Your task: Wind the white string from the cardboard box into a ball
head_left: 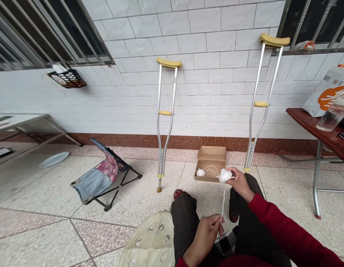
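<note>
My right hand is raised over my right knee, fingers closed round a small ball of white string. A taut strand of the string runs down from the ball to my left hand, which pinches its lower end above my lap. Just beyond the ball, an open cardboard box lies on the floor with another small white ball and a loop of string inside.
Two aluminium crutches lean on the white tiled wall. A folding stool lies on the floor at left, near a metal table. At right stands a red table with a bottle and bag. A pale cushion sits beside my left leg.
</note>
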Demonstrator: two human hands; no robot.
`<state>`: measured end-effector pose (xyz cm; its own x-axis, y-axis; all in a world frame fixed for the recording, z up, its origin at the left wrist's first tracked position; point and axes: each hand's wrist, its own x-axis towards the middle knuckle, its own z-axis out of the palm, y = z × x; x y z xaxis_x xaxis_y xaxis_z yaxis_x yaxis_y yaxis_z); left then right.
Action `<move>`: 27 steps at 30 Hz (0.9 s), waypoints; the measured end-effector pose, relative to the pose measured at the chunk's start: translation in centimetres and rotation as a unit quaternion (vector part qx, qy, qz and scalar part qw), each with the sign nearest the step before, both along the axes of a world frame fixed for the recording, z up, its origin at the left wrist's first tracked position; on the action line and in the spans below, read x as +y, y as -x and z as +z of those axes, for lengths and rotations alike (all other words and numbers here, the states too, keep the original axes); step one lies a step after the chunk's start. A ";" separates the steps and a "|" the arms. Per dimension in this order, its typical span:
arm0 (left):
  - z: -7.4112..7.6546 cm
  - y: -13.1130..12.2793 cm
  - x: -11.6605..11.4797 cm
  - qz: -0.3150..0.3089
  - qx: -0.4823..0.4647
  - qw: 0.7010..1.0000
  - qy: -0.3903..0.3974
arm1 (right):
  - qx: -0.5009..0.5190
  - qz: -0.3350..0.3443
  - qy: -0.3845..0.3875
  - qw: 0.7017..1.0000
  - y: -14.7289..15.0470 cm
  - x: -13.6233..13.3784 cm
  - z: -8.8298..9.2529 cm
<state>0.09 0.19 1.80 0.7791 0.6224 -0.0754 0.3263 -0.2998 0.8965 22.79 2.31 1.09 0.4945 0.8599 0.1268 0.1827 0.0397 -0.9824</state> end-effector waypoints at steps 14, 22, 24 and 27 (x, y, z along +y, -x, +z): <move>-0.8 -0.5 4.6 -0.006 0.003 0.995 -0.103 | 0.257 0.197 0.075 0.943 6.2 -7.3 2.7; -1.0 0.0 1.0 -0.015 0.057 0.989 -0.135 | 0.046 0.068 0.039 0.996 3.5 -2.7 0.1; 0.2 0.6 1.9 -0.020 0.083 0.977 -0.194 | -0.008 0.082 0.057 0.995 4.1 -3.0 -2.0; 1.2 1.2 3.6 -0.046 0.092 0.954 -0.282 | 0.025 0.174 0.105 0.979 5.4 -4.7 -3.8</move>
<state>-1.14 3.77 3.02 0.8387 0.5333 0.1104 0.4111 -0.7528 0.5141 17.35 -2.40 -2.67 0.1672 0.9821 -0.0870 0.1458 -0.1119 -0.9830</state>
